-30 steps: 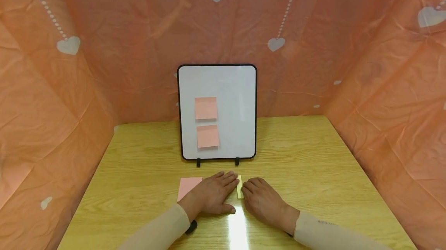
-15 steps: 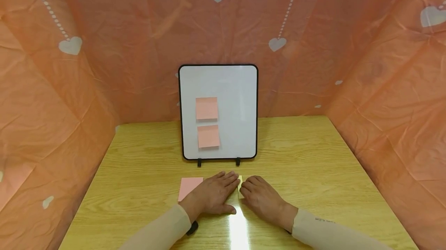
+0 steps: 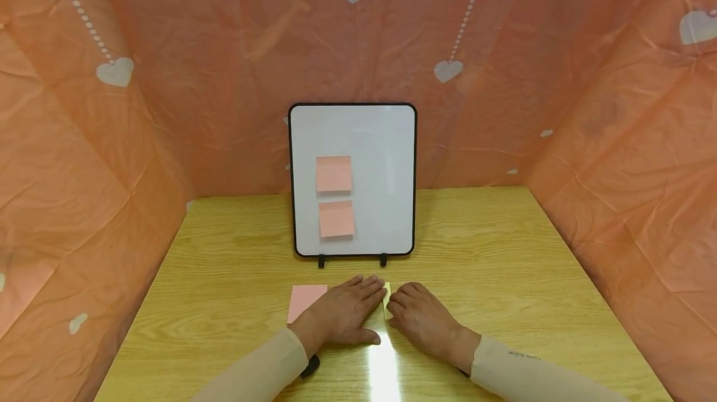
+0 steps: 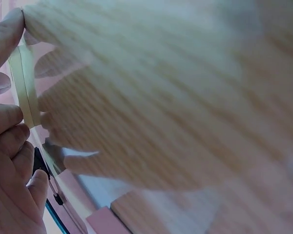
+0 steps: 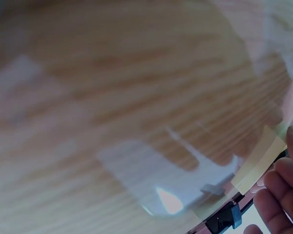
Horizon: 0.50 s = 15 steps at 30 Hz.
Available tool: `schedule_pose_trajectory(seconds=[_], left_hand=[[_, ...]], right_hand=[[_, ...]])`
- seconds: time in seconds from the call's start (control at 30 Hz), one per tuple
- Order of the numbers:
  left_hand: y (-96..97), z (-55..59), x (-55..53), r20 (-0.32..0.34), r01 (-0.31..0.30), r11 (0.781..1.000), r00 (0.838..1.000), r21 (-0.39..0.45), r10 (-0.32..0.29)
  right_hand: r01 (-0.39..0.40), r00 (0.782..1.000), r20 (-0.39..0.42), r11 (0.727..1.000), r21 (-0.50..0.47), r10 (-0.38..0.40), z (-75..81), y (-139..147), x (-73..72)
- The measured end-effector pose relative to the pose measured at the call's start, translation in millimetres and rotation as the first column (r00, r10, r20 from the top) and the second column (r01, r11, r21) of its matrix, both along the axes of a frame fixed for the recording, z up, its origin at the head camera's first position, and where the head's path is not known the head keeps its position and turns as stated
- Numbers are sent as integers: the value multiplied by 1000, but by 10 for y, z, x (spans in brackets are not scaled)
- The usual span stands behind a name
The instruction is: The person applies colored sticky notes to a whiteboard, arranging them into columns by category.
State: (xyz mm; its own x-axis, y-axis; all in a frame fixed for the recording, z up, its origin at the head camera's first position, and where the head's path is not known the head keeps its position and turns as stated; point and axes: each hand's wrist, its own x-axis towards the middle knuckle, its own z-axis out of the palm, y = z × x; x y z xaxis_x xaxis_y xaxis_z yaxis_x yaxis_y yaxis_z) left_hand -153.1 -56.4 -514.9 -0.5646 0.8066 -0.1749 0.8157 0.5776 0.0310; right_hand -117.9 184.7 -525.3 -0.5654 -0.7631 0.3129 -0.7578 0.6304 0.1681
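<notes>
A yellow sticky note pad (image 3: 387, 301) lies on the table, showing as a narrow strip between both hands, which hide the rest. My left hand (image 3: 342, 312) rests flat, fingers straight and fingertips right at the strip's left side. On the other side my right hand (image 3: 426, 322) has curled fingers at the yellow paper and pinches its edge; the thumb is hidden in the head view. The yellow pad (image 4: 25, 87) stands beside the left fingers (image 4: 14, 141) in the left wrist view. In the right wrist view, the right fingers (image 5: 278, 195) sit next to the yellow paper (image 5: 260, 158).
A pink sticky note pad (image 3: 305, 302) lies partly under my left forearm. Behind the hands a whiteboard (image 3: 386, 159) stands on small black feet, bearing two pink notes, an upper note (image 3: 333, 173) and a lower note (image 3: 337, 219). Orange cloth (image 3: 224, 78) with hearts surrounds the table (image 3: 482, 234).
My right fingers have shifted slightly left over the yellow pad, so a thinner strip shows. The left hand stays in place; the head view has drifted slightly.
</notes>
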Motion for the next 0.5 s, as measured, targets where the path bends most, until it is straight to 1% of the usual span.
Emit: schedule_pose_trajectory(seconds=[0.5], left_hand=[[6,4,-14,9,-5,1000,1000,-5,5]], right_hand=[[-7,1000,-2,1000,-25,7,13,5,-1]])
